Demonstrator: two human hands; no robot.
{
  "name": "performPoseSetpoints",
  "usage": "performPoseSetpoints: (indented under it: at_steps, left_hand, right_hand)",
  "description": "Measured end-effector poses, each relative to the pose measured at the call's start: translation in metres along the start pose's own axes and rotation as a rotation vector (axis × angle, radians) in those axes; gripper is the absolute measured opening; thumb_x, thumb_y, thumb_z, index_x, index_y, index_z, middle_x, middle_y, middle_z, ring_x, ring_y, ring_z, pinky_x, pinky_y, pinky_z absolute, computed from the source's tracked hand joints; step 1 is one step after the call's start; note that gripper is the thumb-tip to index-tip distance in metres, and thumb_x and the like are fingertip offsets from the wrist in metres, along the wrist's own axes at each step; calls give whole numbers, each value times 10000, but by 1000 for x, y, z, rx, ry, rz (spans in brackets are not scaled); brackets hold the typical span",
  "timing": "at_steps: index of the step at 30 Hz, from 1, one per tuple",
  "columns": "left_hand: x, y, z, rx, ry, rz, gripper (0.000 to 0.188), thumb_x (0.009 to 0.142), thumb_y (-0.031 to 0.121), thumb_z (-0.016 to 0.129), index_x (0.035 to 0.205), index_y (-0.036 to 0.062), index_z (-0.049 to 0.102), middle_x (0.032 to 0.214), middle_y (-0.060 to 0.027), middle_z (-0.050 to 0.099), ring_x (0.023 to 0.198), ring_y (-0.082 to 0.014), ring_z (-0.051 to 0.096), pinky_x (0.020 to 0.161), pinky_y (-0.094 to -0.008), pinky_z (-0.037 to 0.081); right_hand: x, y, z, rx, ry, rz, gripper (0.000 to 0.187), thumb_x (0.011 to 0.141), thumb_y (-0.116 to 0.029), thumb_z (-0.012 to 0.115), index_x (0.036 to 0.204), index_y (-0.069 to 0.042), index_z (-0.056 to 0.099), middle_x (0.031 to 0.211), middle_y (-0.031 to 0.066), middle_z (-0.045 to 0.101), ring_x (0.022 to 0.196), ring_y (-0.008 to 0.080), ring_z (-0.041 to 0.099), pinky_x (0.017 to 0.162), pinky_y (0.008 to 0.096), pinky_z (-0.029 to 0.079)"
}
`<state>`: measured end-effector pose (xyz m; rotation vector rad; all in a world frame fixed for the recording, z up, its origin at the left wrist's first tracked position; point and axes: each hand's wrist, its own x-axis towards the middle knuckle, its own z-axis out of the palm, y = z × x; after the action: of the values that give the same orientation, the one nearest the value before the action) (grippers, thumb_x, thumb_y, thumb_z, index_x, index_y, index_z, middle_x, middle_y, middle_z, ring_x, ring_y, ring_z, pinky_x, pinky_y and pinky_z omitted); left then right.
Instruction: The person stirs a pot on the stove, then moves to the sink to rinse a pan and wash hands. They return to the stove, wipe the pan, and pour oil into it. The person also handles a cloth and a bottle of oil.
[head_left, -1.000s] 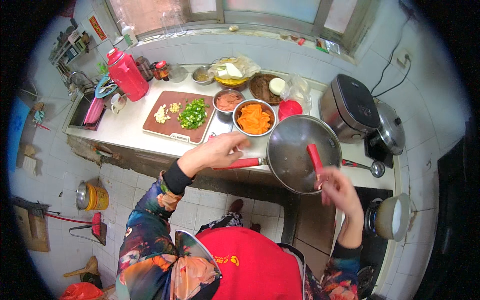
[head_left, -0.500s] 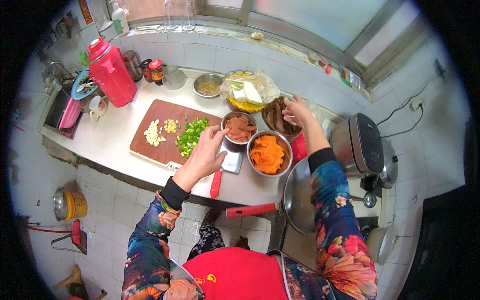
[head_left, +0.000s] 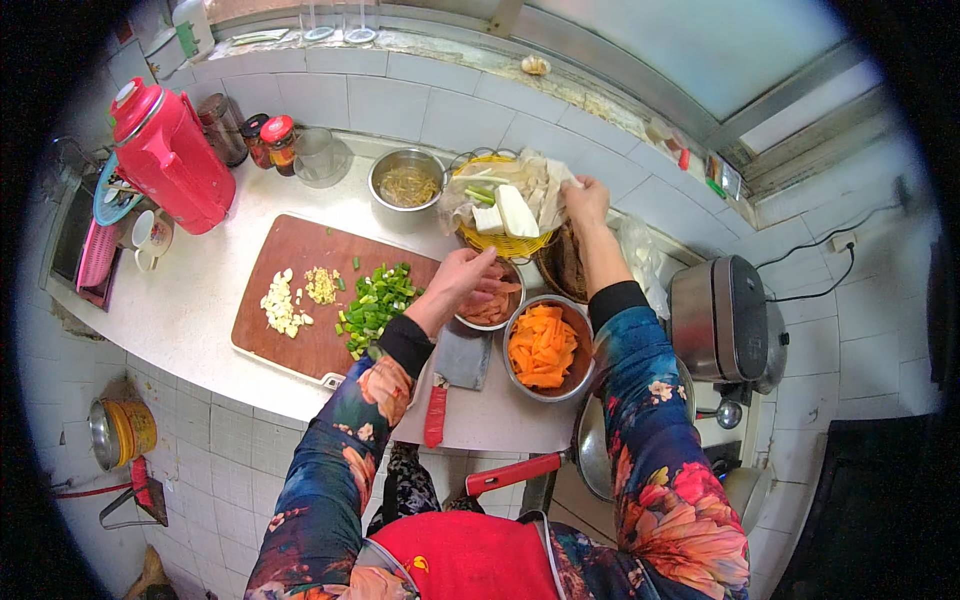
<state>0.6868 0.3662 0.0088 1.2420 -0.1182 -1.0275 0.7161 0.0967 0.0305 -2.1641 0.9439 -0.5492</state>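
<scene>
My left hand (head_left: 466, 284) hovers over the steel bowl of sliced pinkish meat (head_left: 503, 300), fingers stretched out and holding nothing. At the back, my right hand (head_left: 588, 207) pinches the edge of a beige cloth (head_left: 545, 180) lining a yellow basket (head_left: 500, 241). On that cloth lie white blocks (head_left: 514, 212) that look like tofu, and some green-white stalks. A steel bowl of sliced carrot (head_left: 541, 345) stands nearer, to the right. The cleaver (head_left: 463, 360) with a red handle lies flat beside it. Behind my right wrist a dark basket (head_left: 560, 264) is partly hidden.
A brown cutting board (head_left: 313, 240) bears chopped garlic (head_left: 283, 305) and green onion (head_left: 380, 305). A red thermos (head_left: 175, 160), jars (head_left: 279, 145) and a bowl of soaking strands (head_left: 407, 184) line the back. Rightward are a wok (head_left: 596, 450) with a red handle and a rice cooker (head_left: 718, 318).
My right hand has moved to the cloth's edge and closed on it. My left hand has shifted right, over the meat bowl. The view has shifted a little.
</scene>
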Motion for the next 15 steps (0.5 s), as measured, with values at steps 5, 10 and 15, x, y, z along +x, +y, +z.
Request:
performPoseSetpoints:
  at_steps: [5,10,15]
  left_hand:
    - [33,-6,8,-7,96,46,427,954,313,437,1023,-96,540,928,-185,655,739,-229,659,595,-306,547]
    - [33,-5,14,-71,129,6,393,958,266,419,972,-100,562,900,-181,660,685,-233,663,538,-294,543]
    - [23,4,24,-173,146,13,367,959,245,415,995,-94,552,918,-180,655,730,-239,666,565,-296,552]
  right_hand:
    - [11,-18,-13,616,-46,19,293,824,-165,597,1054,15,576,949,138,630,790,239,601,699,349,471]
    - [10,-61,-36,997,-83,-6,209,913,-111,489,1089,-2,520,911,94,597,754,195,587,609,314,468]
    - [-1,-90,-48,1222,-149,-76,157,923,-54,449,1069,-20,494,992,93,595,870,198,604,726,338,515]
